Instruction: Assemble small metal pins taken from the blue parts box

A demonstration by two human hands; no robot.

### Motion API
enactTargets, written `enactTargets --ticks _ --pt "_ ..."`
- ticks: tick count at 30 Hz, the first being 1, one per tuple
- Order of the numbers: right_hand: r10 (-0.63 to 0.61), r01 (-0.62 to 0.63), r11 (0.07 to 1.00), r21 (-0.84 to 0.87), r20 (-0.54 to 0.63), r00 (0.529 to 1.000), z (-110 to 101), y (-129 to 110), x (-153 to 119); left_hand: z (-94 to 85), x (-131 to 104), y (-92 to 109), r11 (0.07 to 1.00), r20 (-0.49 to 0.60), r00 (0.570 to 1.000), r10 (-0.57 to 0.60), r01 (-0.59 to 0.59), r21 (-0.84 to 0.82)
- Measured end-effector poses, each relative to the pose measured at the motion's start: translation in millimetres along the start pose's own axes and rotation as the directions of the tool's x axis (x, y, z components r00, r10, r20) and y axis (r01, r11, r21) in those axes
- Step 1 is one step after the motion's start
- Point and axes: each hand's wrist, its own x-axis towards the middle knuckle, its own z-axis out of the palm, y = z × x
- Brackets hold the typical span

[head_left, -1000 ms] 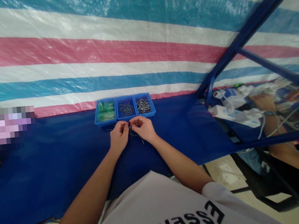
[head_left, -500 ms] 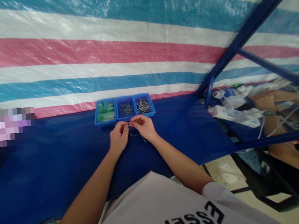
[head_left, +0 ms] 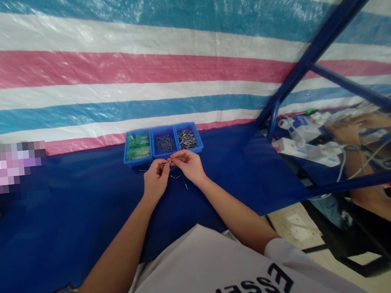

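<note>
Fingertip to fingertip, my left hand [head_left: 155,181] and my right hand [head_left: 190,167] are both closed in a pinch. Between them shows a tiny bright metal piece [head_left: 170,162]; its exact kind is too small to make out. Under the hands, thin metal pins [head_left: 175,177] are on the blue tabletop. Another thin pin [head_left: 185,183] points downward below my right palm; whether that hand touches it I cannot tell. Just beyond my fingers is a row of joined blue bins: one with green packets [head_left: 138,147], one with thin pins [head_left: 165,143], one with shorter metal pieces [head_left: 187,139].
The blue table [head_left: 94,210] ends against a striped plastic sheet [head_left: 141,69]. A blue metal frame [head_left: 298,71] rises at the right. Beyond it, another person's hands [head_left: 346,131] are among white boxes [head_left: 305,150] and cables. A pixelated patch covers the far left.
My fingertips have shifted slightly around the small metal piece. The thin pin below my right palm now points more steeply downward and sits a little farther left. The bins have not moved.
</note>
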Motion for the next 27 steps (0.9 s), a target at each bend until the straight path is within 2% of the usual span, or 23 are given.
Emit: enactTargets --ticks 6,13,22,27 --pt "-0.004 0.005 0.999 0.041 -0.012 1.000 -1.3 4.2 1.5 -1.5 -0.7 5.0 0.997 -0.014 1.000 0.015 -0.014 0.079" --pt "-0.024 0.022 0.994 -0.103 -0.014 1.000 0.9 3.3 -2.0 -2.4 -0.9 4.5 0.992 -0.057 0.998 0.023 -0.016 0.125" --pt "-0.087 0.099 0.947 -0.307 0.052 0.995 1.1 8.1 -5.1 -4.5 -0.8 4.1 0.986 -0.096 0.995 0.010 0.006 0.164" --pt "-0.099 0.121 0.945 -0.304 0.086 0.991 0.3 8.2 -5.1 -4.7 0.0 6.4 0.992 -0.115 0.993 -0.033 0.047 0.117"
